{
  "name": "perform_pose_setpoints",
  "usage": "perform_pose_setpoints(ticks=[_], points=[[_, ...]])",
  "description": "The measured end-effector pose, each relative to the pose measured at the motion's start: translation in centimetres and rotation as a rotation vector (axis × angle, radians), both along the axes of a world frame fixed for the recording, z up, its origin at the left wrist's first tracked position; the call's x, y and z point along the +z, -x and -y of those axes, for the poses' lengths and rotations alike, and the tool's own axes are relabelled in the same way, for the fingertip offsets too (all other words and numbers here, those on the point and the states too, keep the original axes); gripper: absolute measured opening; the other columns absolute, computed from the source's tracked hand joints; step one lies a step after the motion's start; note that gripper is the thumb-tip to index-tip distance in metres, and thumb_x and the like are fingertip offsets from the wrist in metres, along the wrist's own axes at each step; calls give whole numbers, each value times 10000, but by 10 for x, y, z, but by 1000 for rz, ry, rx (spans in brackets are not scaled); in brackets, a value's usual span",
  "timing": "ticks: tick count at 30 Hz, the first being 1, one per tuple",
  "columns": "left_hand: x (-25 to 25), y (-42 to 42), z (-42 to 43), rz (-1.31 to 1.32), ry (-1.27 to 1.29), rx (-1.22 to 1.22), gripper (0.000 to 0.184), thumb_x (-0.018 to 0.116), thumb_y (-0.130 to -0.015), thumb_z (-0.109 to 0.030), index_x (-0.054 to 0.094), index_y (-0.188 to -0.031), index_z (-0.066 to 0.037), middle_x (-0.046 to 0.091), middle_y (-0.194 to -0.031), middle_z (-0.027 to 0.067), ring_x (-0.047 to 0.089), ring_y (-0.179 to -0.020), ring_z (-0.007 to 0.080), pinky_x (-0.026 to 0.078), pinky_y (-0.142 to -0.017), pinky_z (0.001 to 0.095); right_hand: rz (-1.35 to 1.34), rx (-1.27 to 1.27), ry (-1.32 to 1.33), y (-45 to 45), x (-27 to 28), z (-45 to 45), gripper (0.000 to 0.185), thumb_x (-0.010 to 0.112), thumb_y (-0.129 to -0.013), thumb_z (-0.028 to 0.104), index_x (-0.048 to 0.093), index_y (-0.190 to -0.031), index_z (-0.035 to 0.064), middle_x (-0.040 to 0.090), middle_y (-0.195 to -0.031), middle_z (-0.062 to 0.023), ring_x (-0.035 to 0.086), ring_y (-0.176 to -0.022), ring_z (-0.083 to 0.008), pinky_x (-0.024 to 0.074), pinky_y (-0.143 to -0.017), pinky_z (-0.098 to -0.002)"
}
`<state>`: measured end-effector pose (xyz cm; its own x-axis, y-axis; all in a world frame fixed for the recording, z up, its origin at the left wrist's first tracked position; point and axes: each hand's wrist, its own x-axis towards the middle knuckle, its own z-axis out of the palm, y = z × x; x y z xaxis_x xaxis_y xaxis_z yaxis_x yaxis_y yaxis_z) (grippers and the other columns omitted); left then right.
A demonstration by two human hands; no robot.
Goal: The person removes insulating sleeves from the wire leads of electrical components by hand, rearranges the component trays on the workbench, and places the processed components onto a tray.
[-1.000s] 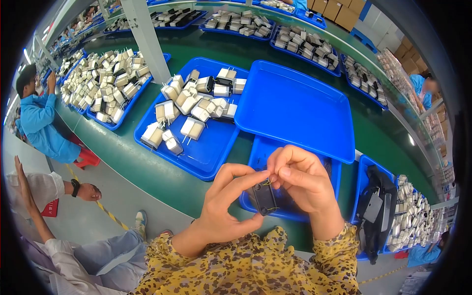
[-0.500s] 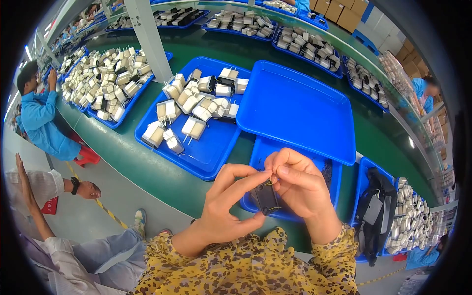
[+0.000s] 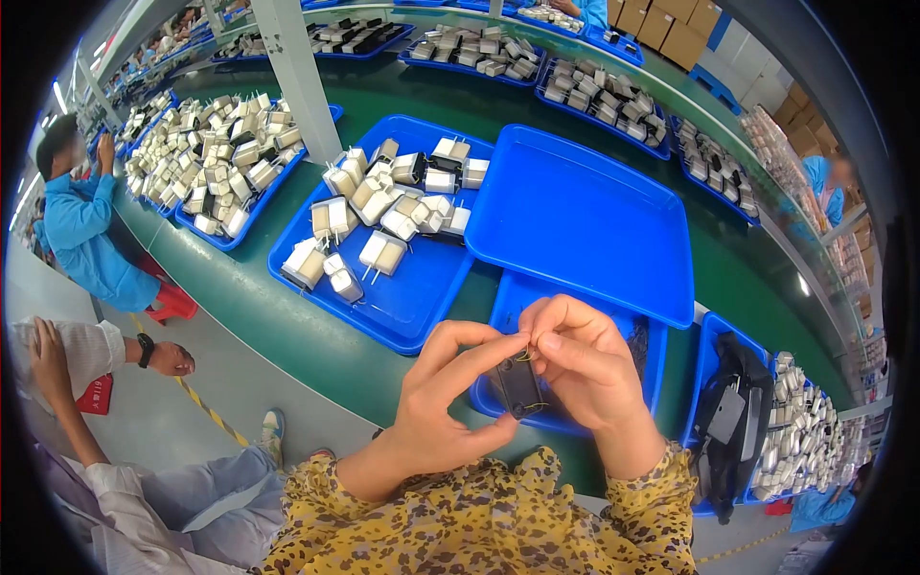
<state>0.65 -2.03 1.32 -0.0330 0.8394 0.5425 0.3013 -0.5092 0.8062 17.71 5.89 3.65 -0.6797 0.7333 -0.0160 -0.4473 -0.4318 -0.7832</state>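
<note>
A small black rectangular plastic casing (image 3: 520, 386) is held between two bare hands, seen against the lower of two blue trays. Largest around it is a long green tabletop (image 3: 240, 297). On it, a wide blue plastic tray (image 3: 585, 220) overlaps that lower blue tray (image 3: 522, 299) and the edge of a blue tray of adapters (image 3: 402, 297) to its left. Beyond the table's left edge is a person in a light-blue jacket (image 3: 91, 225). A crumpled black bag (image 3: 724, 426) lies in a tray at right. The left hand (image 3: 441, 393) grips the casing's two ends between thumb and fingers; the right hand (image 3: 589, 369) has thumb and fingertips pinched together at its upper end. Boxy white-and-black plug adapters (image 3: 383, 252) lie jumbled. Smallest are thin yellow wires (image 3: 524, 356) at the pinched fingertips.
</note>
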Motion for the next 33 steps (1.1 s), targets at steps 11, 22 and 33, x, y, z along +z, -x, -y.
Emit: perform_pose_setpoints(ticks=[11,22,33], points=[[3,-2,-1,-203,-158,192,640,776,-616,-8,648,-1242,-45,589,-1097,119,580,-961,301,499,-787,372,392,-230,-788,3,5,3,98,697,-823,-56,623,-872,-16,597,-991,-88,604,-867,-125,516,-763,-242],[-8,-8,-3,-151,-193,219,605,773,-630,-4,641,-1220,-19,583,-1090,140,585,-965,313,518,-791,379,605,-400,-1145,3,6,0,126,696,-709,-42,600,-770,11,635,-795,-113,619,-721,-220,481,-664,-295],[-14,-9,-4,-98,-208,188,654,771,-627,23,605,-1259,-6,586,-1185,155,585,-1044,333,541,-810,391,663,-445,-1249,7,14,9,120,674,-697,-39,602,-783,4,638,-791,-125,611,-701,-229,467,-644,-300]])
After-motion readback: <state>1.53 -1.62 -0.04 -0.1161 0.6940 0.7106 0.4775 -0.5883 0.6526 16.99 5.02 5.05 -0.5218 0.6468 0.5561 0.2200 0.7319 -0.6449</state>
